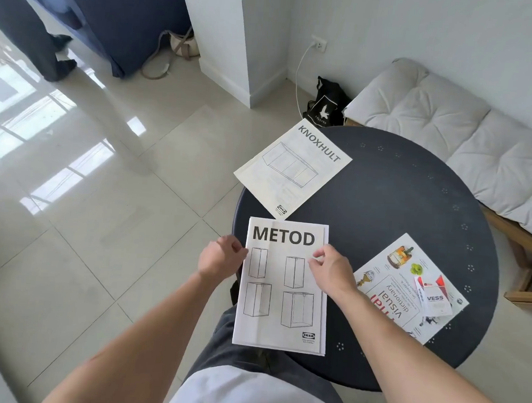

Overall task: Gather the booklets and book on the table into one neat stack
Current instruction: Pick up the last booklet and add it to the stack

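A white METOD booklet [278, 308] lies at the near left edge of the round dark table [399, 197], overhanging it toward me. More sheet edges peek out along its right and bottom sides. My left hand [220, 257] grips its left edge and my right hand [332, 270] pinches its upper right edge. A KNOXHULT booklet [294, 169] lies tilted at the table's far left, partly over the rim. A visual dictionary book [390, 290] lies at the right, upside down to me.
A small VESS box [433, 300] rests on the dictionary. A bench with white cushions [449, 131] runs behind the table at right. A black bag [326, 105] sits on the tiled floor by the wall. A person's legs [29, 31] stand far left.
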